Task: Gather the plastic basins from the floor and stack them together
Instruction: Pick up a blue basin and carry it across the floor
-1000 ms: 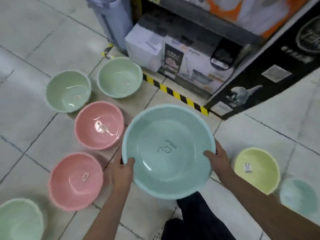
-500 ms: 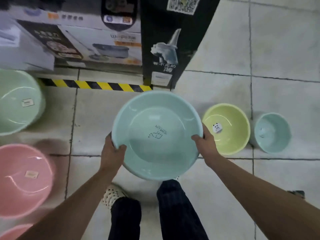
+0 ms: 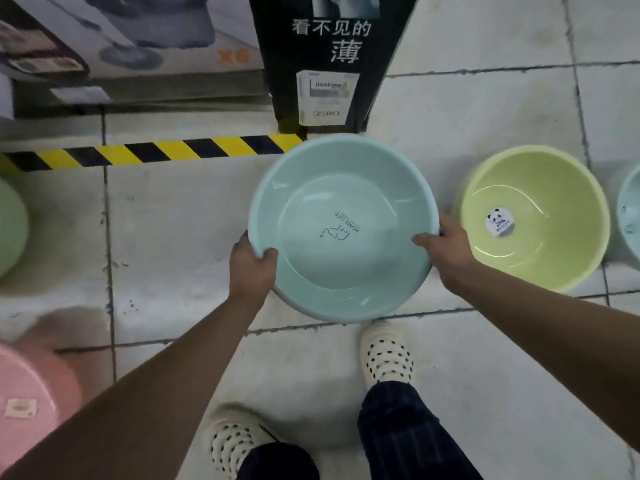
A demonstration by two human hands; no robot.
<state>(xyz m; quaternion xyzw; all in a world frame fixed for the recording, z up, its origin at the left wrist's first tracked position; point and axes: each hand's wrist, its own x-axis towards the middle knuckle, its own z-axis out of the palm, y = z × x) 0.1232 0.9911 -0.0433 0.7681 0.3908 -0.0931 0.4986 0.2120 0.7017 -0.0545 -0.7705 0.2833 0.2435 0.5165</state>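
Note:
I hold a large light blue basin point(image 3: 343, 202) above the tiled floor, its mouth facing me. My left hand point(image 3: 251, 268) grips its lower left rim and my right hand point(image 3: 445, 247) grips its right rim. A yellow-green basin point(image 3: 533, 258) with a panda sticker sits on the floor just right of it. Only a sliver of a small blue basin point(image 3: 630, 216) shows at the right edge. At the left edge there is part of a green basin point(image 3: 10, 223), and a pink basin point(image 3: 31, 386) lies at the lower left.
A black display stand point(image 3: 329, 64) and boxed goods point(image 3: 121, 46) line the far side behind a yellow-black floor tape point(image 3: 149, 152). My feet in dotted white shoes point(image 3: 386, 355) stand on the tiles below the basin.
The view has swung right and closer to the floor with the blue basin still in both hands. The green and pink basins slid off to the left; the yellow-green basin now lies close beside the held one.

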